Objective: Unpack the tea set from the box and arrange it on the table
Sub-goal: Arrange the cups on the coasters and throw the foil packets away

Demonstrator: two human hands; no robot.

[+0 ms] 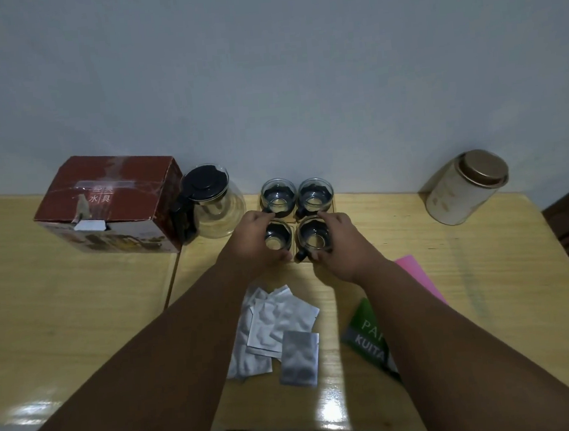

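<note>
the tea set is out on the counter (77,302), gathered toward the middle of its back edge. 4 small glass cups stand in a tight 2 by 2 square: the far-left cup (278,195), the far-right cup (315,195), the near-left cup (278,238) and the near-right cup (316,238), each with a dark holder round its lower half. the left hand (254,242) has fingers and thumb curled round the near-left cup. the right hand (344,244) is wrapped the same way round the near-right cup. whether either cup is lifted off the counter i cannot tell.

1 glass teapot (216,204) with a black lid and handle stands just left of the cups. it is hard up against 1 red-brown box (110,203), which sits toward the far left corner.

to my eye these cups are thin glass: light, stiff, smooth and quick to chip against a neighbour when packed this close. the dark holder or its handle looks the safest place to take one, lifting rather than sliding. the teapot should be heavier, and its lid may sit loose, so its handle is the place to grip.

1 round tin (463,187) stands near the far right corner. a heap of foil sachets (276,329) lies toward the front edge, overlapping too much to count. 1 pink sheet (415,272) and 1 green leaflet (369,335) lie partly under the right forearm.
</note>
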